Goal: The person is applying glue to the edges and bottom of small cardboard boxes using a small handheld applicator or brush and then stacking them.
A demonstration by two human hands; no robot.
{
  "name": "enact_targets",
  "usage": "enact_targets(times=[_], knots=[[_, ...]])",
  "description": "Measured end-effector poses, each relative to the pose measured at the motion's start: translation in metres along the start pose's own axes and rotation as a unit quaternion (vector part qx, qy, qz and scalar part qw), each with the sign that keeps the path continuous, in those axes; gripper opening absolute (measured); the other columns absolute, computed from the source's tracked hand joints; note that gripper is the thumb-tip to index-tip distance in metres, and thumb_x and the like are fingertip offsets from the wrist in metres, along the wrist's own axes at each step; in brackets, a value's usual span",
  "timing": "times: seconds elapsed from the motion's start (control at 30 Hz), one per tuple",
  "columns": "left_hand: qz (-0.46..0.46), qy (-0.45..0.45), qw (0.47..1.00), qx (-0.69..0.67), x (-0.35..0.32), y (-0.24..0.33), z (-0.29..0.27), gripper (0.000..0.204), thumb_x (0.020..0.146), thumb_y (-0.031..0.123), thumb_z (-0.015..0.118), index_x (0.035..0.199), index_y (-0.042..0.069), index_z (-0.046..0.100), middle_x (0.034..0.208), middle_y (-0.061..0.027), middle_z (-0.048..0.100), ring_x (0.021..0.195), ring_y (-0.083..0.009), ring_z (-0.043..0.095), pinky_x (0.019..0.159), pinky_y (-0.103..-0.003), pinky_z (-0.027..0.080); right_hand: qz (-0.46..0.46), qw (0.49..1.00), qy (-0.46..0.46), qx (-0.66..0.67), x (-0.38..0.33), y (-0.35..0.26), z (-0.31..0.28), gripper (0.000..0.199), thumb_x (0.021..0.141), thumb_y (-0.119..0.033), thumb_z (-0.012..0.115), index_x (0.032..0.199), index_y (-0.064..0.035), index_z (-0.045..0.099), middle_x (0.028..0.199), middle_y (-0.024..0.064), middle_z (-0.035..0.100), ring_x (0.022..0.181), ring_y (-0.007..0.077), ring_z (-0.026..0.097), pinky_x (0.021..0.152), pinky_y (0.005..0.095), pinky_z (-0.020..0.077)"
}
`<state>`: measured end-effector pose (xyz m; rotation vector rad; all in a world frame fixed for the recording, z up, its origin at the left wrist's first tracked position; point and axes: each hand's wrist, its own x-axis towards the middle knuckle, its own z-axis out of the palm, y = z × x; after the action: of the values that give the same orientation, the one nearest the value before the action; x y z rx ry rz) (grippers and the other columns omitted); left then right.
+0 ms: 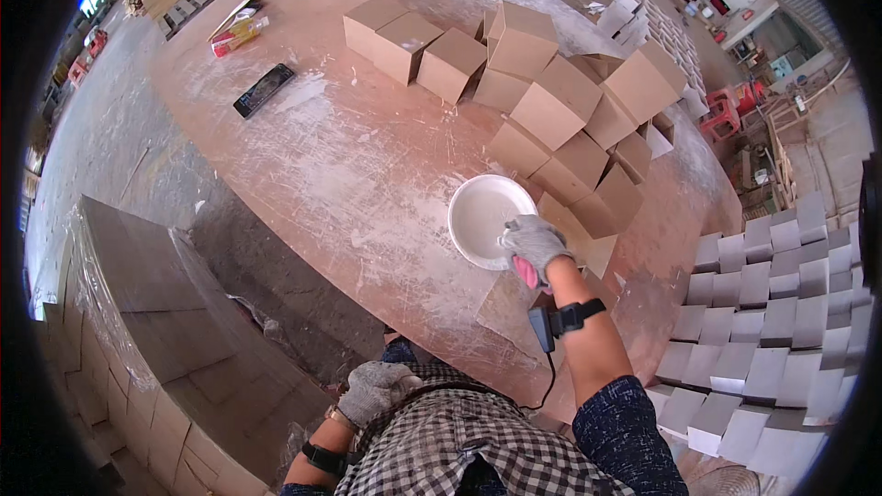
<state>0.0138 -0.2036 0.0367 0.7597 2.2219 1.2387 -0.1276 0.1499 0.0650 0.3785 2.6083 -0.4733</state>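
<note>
My right hand (535,243), in a grey knit glove, reaches over the right rim of a round white bowl (467,241). Its fingers are closed and bent down inside the rim; what they hold is hidden. Something pink (525,272) shows under the palm, perhaps part of the glove. Whitish material (482,206) lies inside the bowl, which stands on the reddish, scratched table (367,193). My left hand (375,390), also gloved, is curled against the checked apron (441,436) at my waist, its fingertips out of sight.
Brown cardboard boxes (557,101) lie heaped behind the bowl. A flat board (514,312) lies near my right forearm. On the table's far left is a black phone (264,90). Stacks of pale boxes (767,354) stand right; a plastic-wrapped carton stack (175,312) stands left.
</note>
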Motion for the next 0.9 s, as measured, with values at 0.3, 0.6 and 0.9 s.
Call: enact_targets(times=[0.3, 0.6, 0.9], knots=[[-0.006, -0.057, 0.998, 0.020, 0.024, -0.008, -0.039, 0.013, 0.082, 0.024, 0.067, 0.082, 0.011, 0.069, 0.075, -0.0116, 0.064, 0.071, -0.0315, 0.062, 0.062, -0.039, 0.048, -0.109, 0.955, 0.058, 0.269, -0.034, 0.033, -0.014, 0.028, 0.084, -0.031, 0.056, 0.096, -0.0084, 0.069, 0.102, 0.0141, 0.066, 0.100, 0.0289, 0.061, 0.085, 0.0358, 0.0475], [0.064, -0.067, 0.995, -0.029, 0.041, -0.028, -0.051, 0.012, 0.083, 0.024, 0.066, 0.084, 0.013, 0.069, 0.076, -0.0090, 0.065, 0.072, -0.0297, 0.063, 0.064, -0.039, 0.049, -0.049, 0.995, 0.071, -0.047, 0.002, 0.028, 0.046, 0.030, 0.087, -0.030, 0.051, 0.094, -0.0054, 0.066, 0.104, 0.0177, 0.065, 0.096, 0.0354, 0.062, 0.083, 0.0423, 0.0487], [0.085, -0.157, 0.984, 0.027, 0.069, -0.040, -0.053, 0.018, 0.086, 0.031, 0.059, 0.090, 0.017, 0.070, 0.083, -0.0061, 0.066, 0.080, -0.0272, 0.063, 0.069, -0.038, 0.049, 0.030, 0.993, 0.101, -0.055, -0.099, -0.014, -0.006, 0.028, 0.086, -0.029, 0.055, 0.091, -0.0033, 0.064, 0.087, 0.0157, 0.067, 0.085, 0.0319, 0.065, 0.074, 0.0434, 0.0509]])
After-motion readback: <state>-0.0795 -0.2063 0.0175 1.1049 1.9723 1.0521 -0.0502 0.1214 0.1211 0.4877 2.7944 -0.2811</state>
